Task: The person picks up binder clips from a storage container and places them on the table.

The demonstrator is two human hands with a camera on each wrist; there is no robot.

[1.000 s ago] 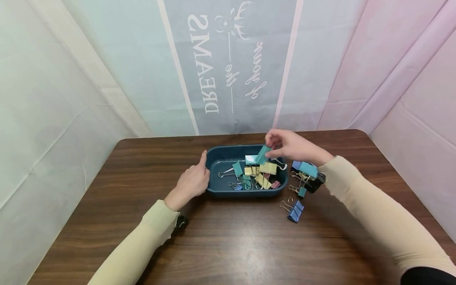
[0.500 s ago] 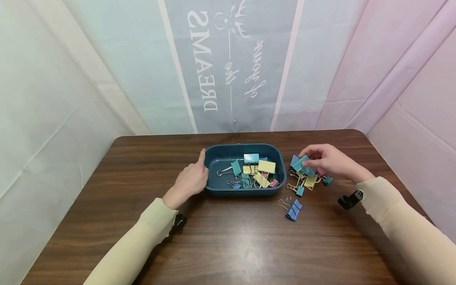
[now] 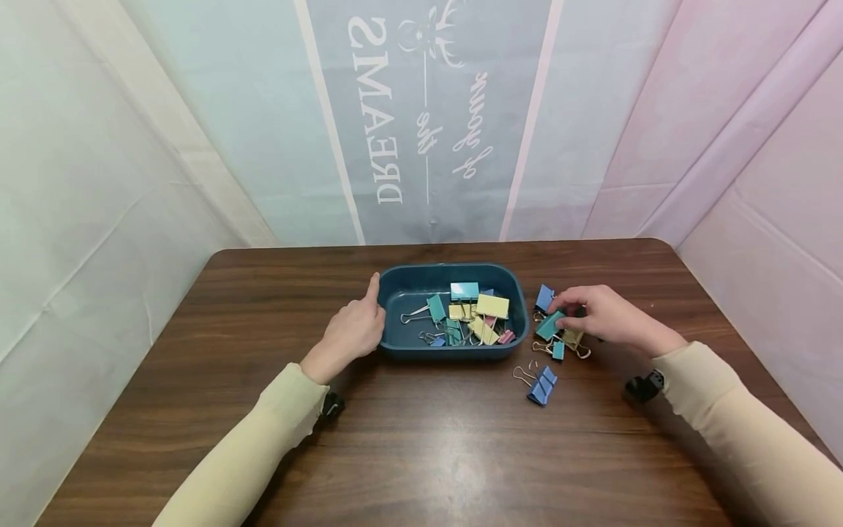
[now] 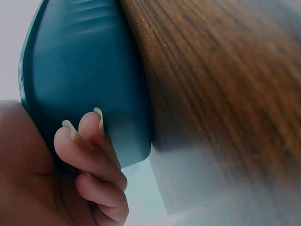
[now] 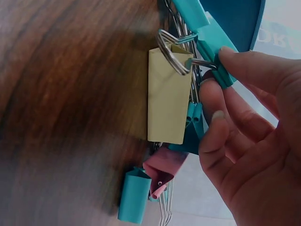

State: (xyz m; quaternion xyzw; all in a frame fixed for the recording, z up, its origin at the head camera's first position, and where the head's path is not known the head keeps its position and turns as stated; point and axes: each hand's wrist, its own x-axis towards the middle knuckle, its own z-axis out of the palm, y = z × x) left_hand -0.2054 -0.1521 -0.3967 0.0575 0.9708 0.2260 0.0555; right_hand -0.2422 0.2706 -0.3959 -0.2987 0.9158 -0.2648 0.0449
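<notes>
My left hand (image 3: 352,333) holds the left end of the dark blue tray (image 3: 448,353), one finger lying along its rim. In the left wrist view, curled fingers (image 4: 91,155) rest against the tray's outer wall (image 4: 89,66). To the right of the tray, my right hand (image 3: 609,316) pinches a teal binder clip (image 3: 549,326) at the pile. The right wrist view shows thumb and fingertips on this teal clip (image 5: 216,47), beside a yellow clip (image 5: 168,99). Several teal, yellow, blue and pink clips lie inside the tray.
Near the pile's front lies a blue clip (image 3: 542,386); another blue clip (image 3: 544,297) is at its back. A pink clip (image 5: 164,165) and a small teal clip (image 5: 134,195) lie below the yellow one. Printed cloth (image 3: 435,146) hangs behind the wooden table (image 3: 421,454).
My right hand has gone from above the tray to the pile on the right, where a teal clip has shifted slightly nearer the front. My left hand has stayed at the tray.
</notes>
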